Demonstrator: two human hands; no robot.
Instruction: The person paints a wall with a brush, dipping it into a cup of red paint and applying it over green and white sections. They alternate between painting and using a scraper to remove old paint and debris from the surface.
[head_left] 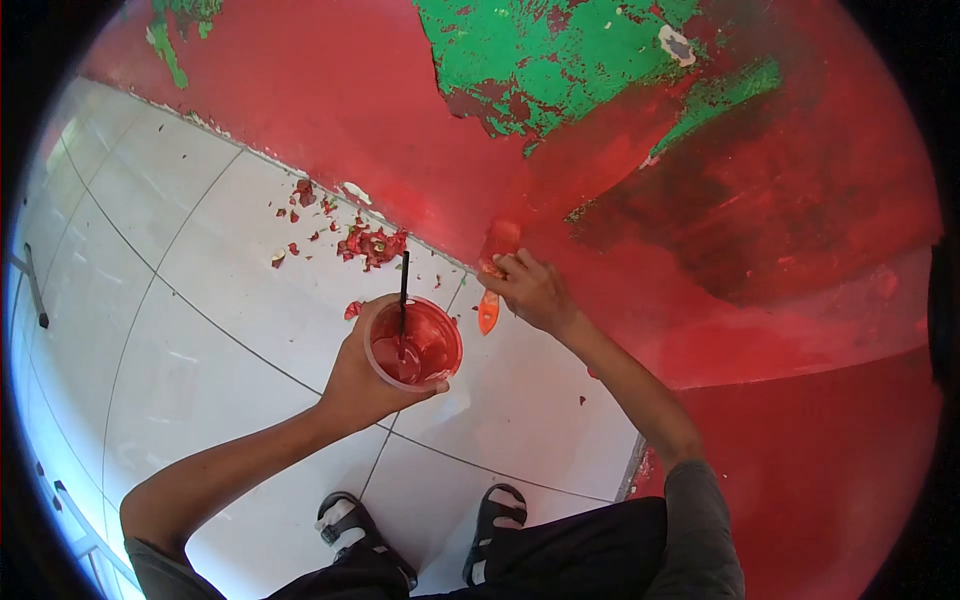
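My left hand (pixel 362 375) is wrapped round a clear plastic cup (pixel 440 335) with red paint coating its inside and pooled at the bottom. A thin black stick (pixel 404 280) stands up out of the cup. In my right hand (pixel 530 291) is a paintbrush (pixel 488 312) with an orange handle, its end sticking out below my fingers. The red-covered head of the brush lies against the lower part of the red wall (pixel 610 290), just above the floor edge. My fingers hide the middle of the brush.
Green patches (pixel 540 60) of flaked paint show higher on the wall, with dark smears to the right. Peeled paint chips (pixel 372 246) lie along the wall's foot on the white tiled floor (pixel 240 320). My sandalled feet (pixel 350 525) stand below the cup.
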